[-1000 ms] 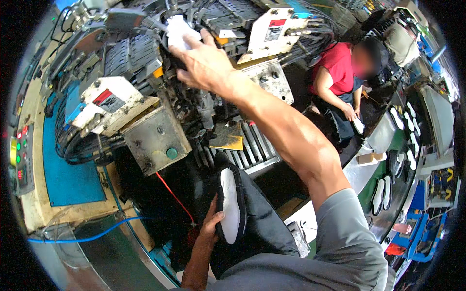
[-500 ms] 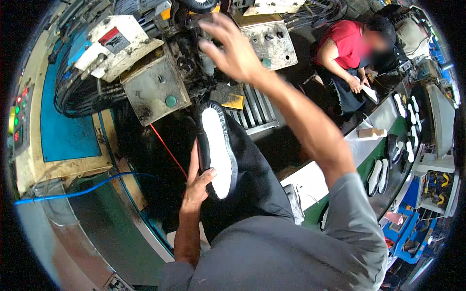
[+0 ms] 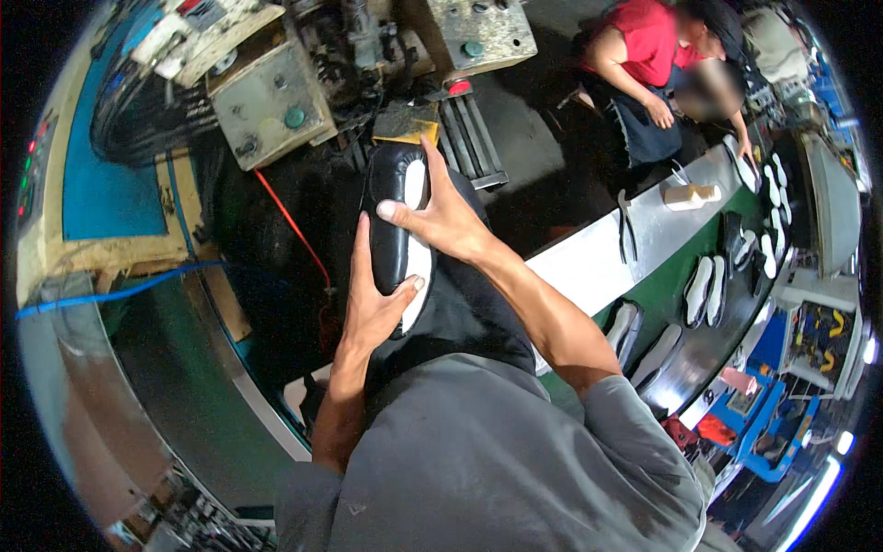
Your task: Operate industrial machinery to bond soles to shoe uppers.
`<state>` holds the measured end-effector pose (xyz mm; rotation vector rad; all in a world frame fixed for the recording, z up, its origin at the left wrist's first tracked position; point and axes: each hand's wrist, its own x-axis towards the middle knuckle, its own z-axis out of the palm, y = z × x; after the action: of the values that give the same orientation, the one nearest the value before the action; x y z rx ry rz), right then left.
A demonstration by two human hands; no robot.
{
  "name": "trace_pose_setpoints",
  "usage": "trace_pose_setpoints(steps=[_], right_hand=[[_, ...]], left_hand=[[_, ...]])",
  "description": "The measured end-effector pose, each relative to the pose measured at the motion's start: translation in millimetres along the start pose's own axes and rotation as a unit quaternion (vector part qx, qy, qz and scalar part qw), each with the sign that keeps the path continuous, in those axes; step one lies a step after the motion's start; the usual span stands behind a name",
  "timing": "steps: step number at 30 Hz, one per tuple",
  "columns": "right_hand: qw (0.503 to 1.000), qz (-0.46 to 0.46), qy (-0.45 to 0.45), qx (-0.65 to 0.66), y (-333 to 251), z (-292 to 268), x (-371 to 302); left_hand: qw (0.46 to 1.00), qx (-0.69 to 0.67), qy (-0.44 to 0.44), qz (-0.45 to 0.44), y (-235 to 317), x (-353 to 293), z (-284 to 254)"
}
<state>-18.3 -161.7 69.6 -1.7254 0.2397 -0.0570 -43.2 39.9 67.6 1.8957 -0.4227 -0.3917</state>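
A black shoe upper with a white bottom is held between my hands over my lap. Its rounded, gathered toe end points away from me, and its side is tilted up into view. My left hand wraps around the near part, thumb on the white bottom. Nearer the toe, my right hand closes on the shoe, with its thumb across the black side and its fingers along the white bottom's edge.
A machine with a grey control box stands ahead. To the right runs a metal-edged bench with pincers, a bottle and several shoes. Beyond it, a co-worker in red reaches to the shoes. A blue hose crosses at left.
My right hand has come down from the machine and taken hold of the shoe. The shoe has turned, showing more of its black side. The co-worker now leans toward the bench.
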Motion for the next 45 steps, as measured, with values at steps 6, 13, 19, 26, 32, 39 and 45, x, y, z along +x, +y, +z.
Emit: trace_pose_setpoints(steps=[6,13,19,26,32,39,45], right_hand=[[0.986,0.069,-0.141,0.051,14.4,26.9,1.2],[0.952,0.217,-0.14,0.166,67.7,11.2,-49.0],[0.951,0.238,-0.12,0.16,75.8,10.3,-59.8],[0.984,0.15,-0.039,0.086,97.8,-34.6,-79.6],[0.94,0.213,0.241,-0.117,147.2,-164.2,-195.2],[0.718,0.393,0.494,-0.294,217.4,-242.0,-482.6],[0.704,0.499,0.435,-0.258,263.9,-198.7,-505.2]], left_hand=[[0.954,-0.265,0.066,-0.123,-13.8,-46.1,-23.5],[0.826,-0.336,0.307,-0.331,-113.2,-115.9,-140.0],[0.775,0.354,0.476,-0.218,-217.8,-139.3,-347.3],[0.965,0.016,0.221,-0.137,-219.8,5.0,-287.1],[0.967,-0.189,0.064,-0.156,-164.6,100.8,-50.1],[0.951,-0.225,-0.165,-0.132,-99.4,83.8,97.1],[0.963,-0.153,-0.144,-0.167,-96.3,79.2,78.6]])
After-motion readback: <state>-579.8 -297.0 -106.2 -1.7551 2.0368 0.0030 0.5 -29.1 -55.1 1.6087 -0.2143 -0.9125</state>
